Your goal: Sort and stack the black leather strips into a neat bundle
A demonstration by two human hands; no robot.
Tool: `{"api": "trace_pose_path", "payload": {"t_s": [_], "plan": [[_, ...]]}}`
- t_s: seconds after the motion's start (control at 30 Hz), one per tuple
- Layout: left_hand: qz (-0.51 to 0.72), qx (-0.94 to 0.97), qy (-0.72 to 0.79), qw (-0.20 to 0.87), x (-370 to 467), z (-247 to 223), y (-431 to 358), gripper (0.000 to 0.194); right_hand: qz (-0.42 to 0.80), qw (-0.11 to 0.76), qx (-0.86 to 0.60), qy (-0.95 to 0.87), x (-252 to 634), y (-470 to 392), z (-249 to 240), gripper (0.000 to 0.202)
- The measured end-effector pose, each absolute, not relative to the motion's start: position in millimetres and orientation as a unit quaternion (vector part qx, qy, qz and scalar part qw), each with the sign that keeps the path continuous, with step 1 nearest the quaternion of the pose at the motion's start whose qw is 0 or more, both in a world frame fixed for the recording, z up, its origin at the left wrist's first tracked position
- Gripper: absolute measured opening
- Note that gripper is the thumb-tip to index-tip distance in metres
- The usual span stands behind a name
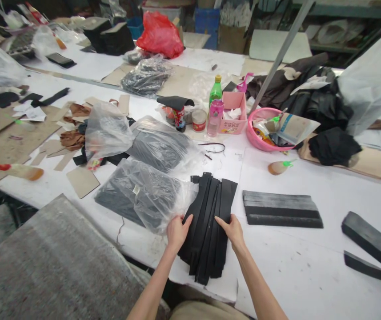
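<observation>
A bundle of long black strips (pixel 208 222) lies in front of me near the table's front edge, its strips slightly fanned and uneven at the ends. My left hand (pixel 178 232) grips the bundle's left side, thumb on top and fingers hidden beneath. On the opposite side, my right hand (pixel 232 229) holds the bundle the same way. Left of it, touching my left hand's side, is a clear plastic bag (pixel 146 193) with dark flat pieces inside. To the right lies a neat row of overlapping black strips (pixel 282 210) with greyish edges.
More black strips (pixel 373 238) lie at the far right. Behind stand a pink basket (pixel 256 141), a pink bottle (pixel 214 118), a green bottle (pixel 215 91) and a pink box (pixel 234 113). Glue bottles (pixel 278 167) lie about. A grey board (pixel 53 262) sits at the front left.
</observation>
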State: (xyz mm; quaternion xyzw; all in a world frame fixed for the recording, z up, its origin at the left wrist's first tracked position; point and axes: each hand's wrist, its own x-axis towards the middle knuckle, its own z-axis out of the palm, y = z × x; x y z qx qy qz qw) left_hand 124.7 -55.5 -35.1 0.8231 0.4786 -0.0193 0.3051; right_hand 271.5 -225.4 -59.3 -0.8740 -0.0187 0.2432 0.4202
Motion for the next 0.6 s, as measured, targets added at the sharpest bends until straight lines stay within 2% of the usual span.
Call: {"api": "trace_pose_path", "payload": {"t_s": [0.1, 0.2, 0.27, 0.47, 0.53, 0.6], "plan": [[0.018, 0.855, 0.444, 0.266, 125.7, -33.1, -66.9, 0.049, 0.225, 0.473, -0.852, 0.001, 259.1, -217.2, -45.4, 0.048], [0.061, 0.883, 0.422, 0.196, 124.2, -31.7, -86.7, 0.051, 0.266, 0.541, -0.798, 0.013, 253.3, -213.0, -35.3, 0.047], [0.069, 0.893, 0.410, 0.173, 122.3, -33.1, -98.3, 0.051, 0.281, 0.555, -0.783, 0.010, 254.1, -214.0, -34.0, 0.045], [0.047, 0.894, 0.371, 0.247, 119.0, -45.2, -107.8, 0.044, 0.194, 0.447, -0.873, -0.029, 254.1, -216.2, -39.7, 0.040], [0.050, 0.892, 0.373, 0.250, 119.5, -47.6, -108.2, 0.044, 0.230, 0.485, -0.843, -0.033, 251.4, -210.3, -37.1, 0.040], [0.060, 0.892, 0.374, 0.246, 120.6, -49.3, -109.7, 0.044, 0.286, 0.561, -0.776, -0.019, 249.6, -202.4, -32.7, 0.045]]}}
